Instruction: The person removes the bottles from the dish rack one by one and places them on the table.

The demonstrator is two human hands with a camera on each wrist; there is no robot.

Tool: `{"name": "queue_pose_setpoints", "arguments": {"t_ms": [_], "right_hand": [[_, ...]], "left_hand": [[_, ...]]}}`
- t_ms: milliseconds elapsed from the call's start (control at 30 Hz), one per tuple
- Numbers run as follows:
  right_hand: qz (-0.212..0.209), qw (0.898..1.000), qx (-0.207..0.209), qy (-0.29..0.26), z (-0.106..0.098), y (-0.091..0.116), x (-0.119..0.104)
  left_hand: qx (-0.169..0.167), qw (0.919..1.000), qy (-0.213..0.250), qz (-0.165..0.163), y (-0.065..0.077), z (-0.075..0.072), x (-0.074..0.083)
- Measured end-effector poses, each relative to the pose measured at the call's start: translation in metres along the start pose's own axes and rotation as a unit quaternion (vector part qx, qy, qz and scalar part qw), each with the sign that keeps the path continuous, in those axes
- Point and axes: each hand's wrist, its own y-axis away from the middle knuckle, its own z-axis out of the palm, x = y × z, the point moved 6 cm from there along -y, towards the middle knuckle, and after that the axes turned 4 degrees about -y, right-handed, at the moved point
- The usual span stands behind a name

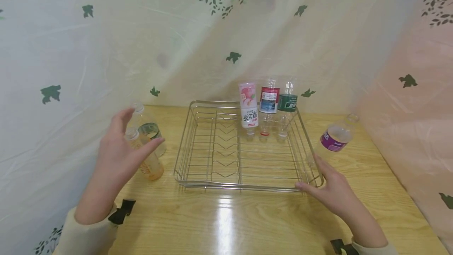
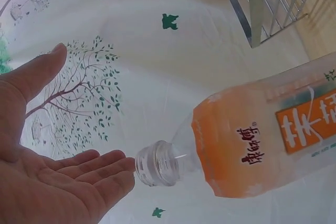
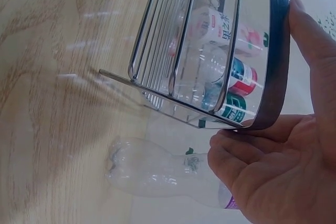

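left hand: your left hand (image 1: pixel 119 156) hangs over the bench (image 1: pixel 269 223) on the rack's left side, thumb and fingers spread well apart and gripping nothing.
nearest to it: the orange-labelled bottle (image 2: pixel 262 140) stands upright on the bench just beyond your palm; in the left wrist view your fingertips come right up to its clear neck, though from this angle you can't be sure whether they touch.
behind that bottle: a green-labelled bottle (image 1: pixel 150 130) stands upright close by, partly hidden by your hand and the orange-labelled one.
right hand: your right hand (image 1: pixel 335 190) holds the near right corner of the wire rack, thumb on one side of the rim and fingers curled on the other, clamped on the metal.
wire rack: the wire rack (image 1: pixel 240 187) sits in the middle of the bench, before you.
in the rack: a peach-pictured bottle (image 1: pixel 248 103), a red-labelled bottle (image 1: pixel 269 100) and a dark green-labelled bottle (image 1: pixel 287 103) stand neck down in a row along the far side, toward your right.
outside, right: a purple-labelled bottle (image 1: pixel 332 141) stands on the bench beyond your right hand.
backdrop: a leaf-patterned sheet (image 1: pixel 198 34) hangs behind the bench.
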Motion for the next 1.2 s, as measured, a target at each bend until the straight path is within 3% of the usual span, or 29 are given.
{"name": "queue_pose_setpoints", "arguments": {"t_ms": [200, 467, 767, 1200], "right_hand": [[0.000, 1.000, 0.000, -0.001, 0.000, 0.000, 0.000], [-0.001, 1.000, 0.000, -0.004, -0.001, 0.001, 0.001], [-0.001, 1.000, -0.001, -0.001, -0.001, 0.000, 0.000], [0.001, 1.000, -0.001, -0.003, 0.000, -0.001, 0.001]], "left_hand": [[-0.005, 0.9998, -0.009, 0.015, -0.004, 0.002, 0.009], [-0.020, 0.9997, -0.013, 0.011, -0.008, 0.010, 0.020], [-0.019, 0.9989, -0.017, 0.040, -0.010, 0.023, 0.032], [-0.050, 0.9984, -0.014, 0.024, -0.012, 0.041, 0.038]]}}
